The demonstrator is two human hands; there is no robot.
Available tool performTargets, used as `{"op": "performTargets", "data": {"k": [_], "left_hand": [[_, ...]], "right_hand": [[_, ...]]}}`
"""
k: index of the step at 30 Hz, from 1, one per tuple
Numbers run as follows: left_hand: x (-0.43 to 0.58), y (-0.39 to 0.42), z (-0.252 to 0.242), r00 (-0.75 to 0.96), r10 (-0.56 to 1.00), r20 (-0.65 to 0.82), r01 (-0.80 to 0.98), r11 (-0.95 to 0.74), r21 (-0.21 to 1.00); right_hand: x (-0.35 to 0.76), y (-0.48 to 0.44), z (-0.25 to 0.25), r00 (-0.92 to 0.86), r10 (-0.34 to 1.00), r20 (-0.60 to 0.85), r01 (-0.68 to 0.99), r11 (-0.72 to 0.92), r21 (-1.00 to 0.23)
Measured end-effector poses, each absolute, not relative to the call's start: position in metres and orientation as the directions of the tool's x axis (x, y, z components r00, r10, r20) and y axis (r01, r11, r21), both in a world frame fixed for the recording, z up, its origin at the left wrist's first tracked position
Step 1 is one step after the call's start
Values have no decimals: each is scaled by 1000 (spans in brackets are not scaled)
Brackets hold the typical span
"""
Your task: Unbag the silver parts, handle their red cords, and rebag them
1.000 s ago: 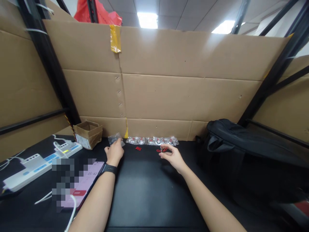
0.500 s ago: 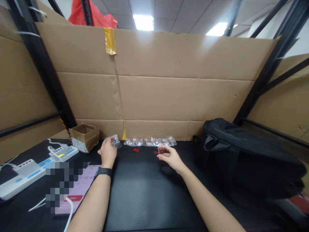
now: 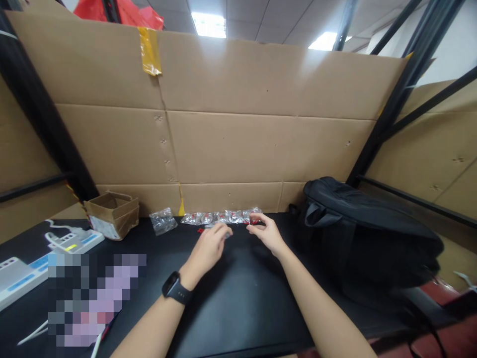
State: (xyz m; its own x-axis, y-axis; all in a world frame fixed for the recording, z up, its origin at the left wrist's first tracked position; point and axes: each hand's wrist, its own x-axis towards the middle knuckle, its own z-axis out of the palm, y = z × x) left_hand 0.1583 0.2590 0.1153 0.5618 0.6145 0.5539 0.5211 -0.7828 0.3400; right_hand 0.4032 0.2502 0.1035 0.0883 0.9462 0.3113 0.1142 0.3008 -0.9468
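My left hand (image 3: 212,244), with a dark watch on the wrist, is over the middle of the black table, fingers pinched on a small clear plastic bag (image 3: 228,232). To its right, my right hand (image 3: 266,232) pinches a small thin item (image 3: 250,222) with a red part. Along the cardboard wall lies a row of clear packets (image 3: 223,217) holding round silvery pieces. A red loop (image 3: 200,230) shows just beyond my left hand. Further left lies a pile of clear plastic bags (image 3: 163,221).
An open cardboard box (image 3: 114,214) stands at the left, beside a white power strip (image 3: 26,278) with cables. A partly pixelated phone (image 3: 108,298) lies nearer. At the right is a large black bag (image 3: 365,243); black metal posts flank the cardboard wall (image 3: 231,149).
My left hand has moved right from the plastic bags to the middle, carrying a small bag. My right hand still holds its item. The view has shifted slightly to the right.
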Motion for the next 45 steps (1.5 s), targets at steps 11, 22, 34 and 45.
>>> {"op": "performTargets", "data": {"k": [11, 22, 34, 45], "left_hand": [[148, 280, 95, 640, 648, 413, 484, -757, 439], [162, 270, 86, 711, 650, 268, 571, -757, 318], [168, 259, 94, 659, 681, 320, 654, -729, 203], [173, 256, 96, 654, 687, 317, 633, -726, 269]], "right_hand": [[413, 251, 105, 53, 946, 321, 243, 299, -923], [407, 245, 105, -84, 940, 332, 360, 339, -869], [390, 232, 106, -260, 920, 294, 597, 393, -700], [373, 235, 96, -107, 934, 341, 747, 302, -592]]}}
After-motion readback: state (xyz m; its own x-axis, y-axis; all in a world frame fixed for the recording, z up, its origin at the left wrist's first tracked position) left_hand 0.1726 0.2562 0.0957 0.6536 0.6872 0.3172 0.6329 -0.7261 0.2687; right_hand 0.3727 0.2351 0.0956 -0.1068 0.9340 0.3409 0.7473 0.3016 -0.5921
